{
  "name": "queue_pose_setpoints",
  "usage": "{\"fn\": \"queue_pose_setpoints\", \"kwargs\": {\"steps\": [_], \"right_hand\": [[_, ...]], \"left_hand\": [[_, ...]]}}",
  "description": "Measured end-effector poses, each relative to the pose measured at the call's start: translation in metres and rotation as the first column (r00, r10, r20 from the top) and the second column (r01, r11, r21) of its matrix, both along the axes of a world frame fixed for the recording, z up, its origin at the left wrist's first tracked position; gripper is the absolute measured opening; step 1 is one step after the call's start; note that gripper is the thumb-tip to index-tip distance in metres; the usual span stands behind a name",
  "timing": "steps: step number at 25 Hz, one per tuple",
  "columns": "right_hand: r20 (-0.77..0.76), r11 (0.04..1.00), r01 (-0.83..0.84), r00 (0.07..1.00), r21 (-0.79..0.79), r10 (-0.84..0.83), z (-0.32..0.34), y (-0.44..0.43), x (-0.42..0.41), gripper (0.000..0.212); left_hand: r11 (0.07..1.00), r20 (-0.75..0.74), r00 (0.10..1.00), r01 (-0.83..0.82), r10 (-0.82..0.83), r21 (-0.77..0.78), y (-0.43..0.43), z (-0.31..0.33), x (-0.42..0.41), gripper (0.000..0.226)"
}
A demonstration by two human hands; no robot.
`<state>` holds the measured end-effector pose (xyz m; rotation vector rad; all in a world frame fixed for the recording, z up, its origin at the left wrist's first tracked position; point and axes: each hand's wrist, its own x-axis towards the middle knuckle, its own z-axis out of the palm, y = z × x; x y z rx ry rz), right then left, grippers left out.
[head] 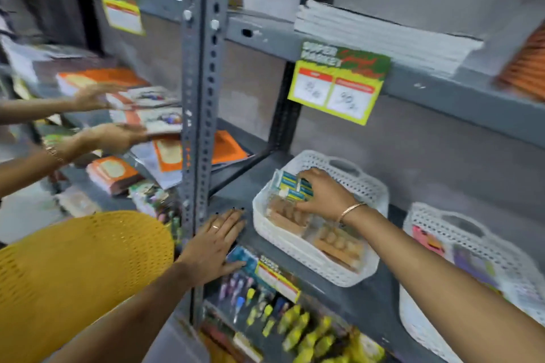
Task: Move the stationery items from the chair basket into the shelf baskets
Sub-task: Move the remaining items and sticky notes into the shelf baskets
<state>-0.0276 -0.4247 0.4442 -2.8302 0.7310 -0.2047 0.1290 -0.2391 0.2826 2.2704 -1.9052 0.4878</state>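
A white perforated shelf basket (374, 186) stands on the grey shelf (236, 186). It holds packs of tan items (339, 244) and a blue and green pack of erasers (290, 183). My right hand (327, 194) reaches into this basket, fingers closed on the eraser pack at its far left end. My left hand (215, 242) lies flat and spread on the shelf's front edge, holding nothing. A second white basket (501, 256) with pink and purple items sits to the right. A yellow perforated basket (82, 274) is at lower left.
A grey slotted upright post (200, 97) divides the shelves. Another person's two hands (112, 132) handle booklets on the left shelf. A green and yellow price tag (339, 82) hangs from the upper shelf. Pens and markers (265, 303) fill the shelf below.
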Motion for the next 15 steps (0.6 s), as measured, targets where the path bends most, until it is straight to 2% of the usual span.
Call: {"fn": "queue_pose_setpoints", "kwargs": {"steps": [3, 5, 8, 12, 15], "right_hand": [[-0.043, 0.988, 0.155, 0.987, -0.001, -0.155, -0.002, -0.040, -0.030, 0.066], [-0.046, 0.967, 0.255, 0.966, 0.016, -0.254, -0.007, -0.064, -0.048, 0.063], [-0.081, 0.936, 0.352, 0.934, 0.023, -0.349, -0.017, -0.091, -0.062, 0.054], [-0.267, 0.928, 0.371, 0.898, 0.035, -0.349, -0.045, -0.110, -0.066, 0.055], [-0.396, 0.941, 0.336, 0.870, 0.036, -0.295, -0.066, -0.113, -0.060, 0.040]], "left_hand": [[0.994, -0.049, 0.998, -0.024, 0.030, 0.111, -0.025, -0.001, 0.010, 0.088], [0.987, -0.106, 0.993, -0.036, 0.053, 0.155, -0.034, -0.010, 0.014, 0.089], [0.994, -0.144, 0.986, -0.067, 0.079, 0.087, -0.038, -0.017, 0.011, 0.083], [0.998, -0.139, 0.989, -0.053, 0.057, 0.028, -0.038, -0.020, 0.010, 0.080], [0.997, -0.140, 0.988, -0.057, 0.064, 0.054, -0.039, -0.025, 0.013, 0.082]]}}
